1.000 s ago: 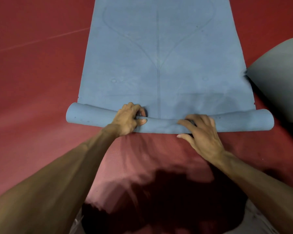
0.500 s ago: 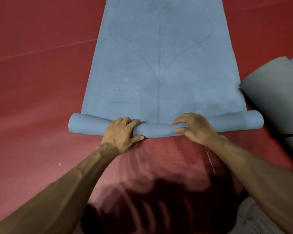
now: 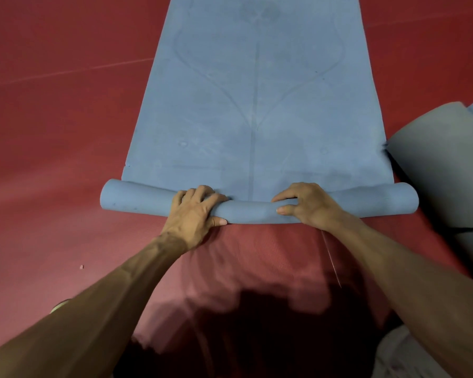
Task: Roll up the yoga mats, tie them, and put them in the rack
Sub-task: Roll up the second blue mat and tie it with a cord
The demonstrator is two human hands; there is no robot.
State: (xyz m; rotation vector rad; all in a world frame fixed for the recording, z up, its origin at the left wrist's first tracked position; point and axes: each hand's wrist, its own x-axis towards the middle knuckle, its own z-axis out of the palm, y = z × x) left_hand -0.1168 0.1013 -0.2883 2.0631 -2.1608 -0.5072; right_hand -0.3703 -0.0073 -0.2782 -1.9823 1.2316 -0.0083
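Left hand [image 3: 193, 211] and right hand [image 3: 310, 204], fingers clamped on blue mat's [image 3: 257, 118] rolled end; grey rolled mat [image 3: 443, 165] touches its right edge.

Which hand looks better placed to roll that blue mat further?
Neither alone. The left hand and right hand both lie on the roll, either side of its middle. The left curls round more.

Both forearms are bare from the bottom edge of the view up to the wrists; no sleeve, watch, band or ring shows. The left hand [image 3: 194, 211] is bare, with short nails at the fingertips and tendons raised behind the knuckles. The right hand [image 3: 311, 204] is bare too, its thumbnail short and pale just below the fingers.
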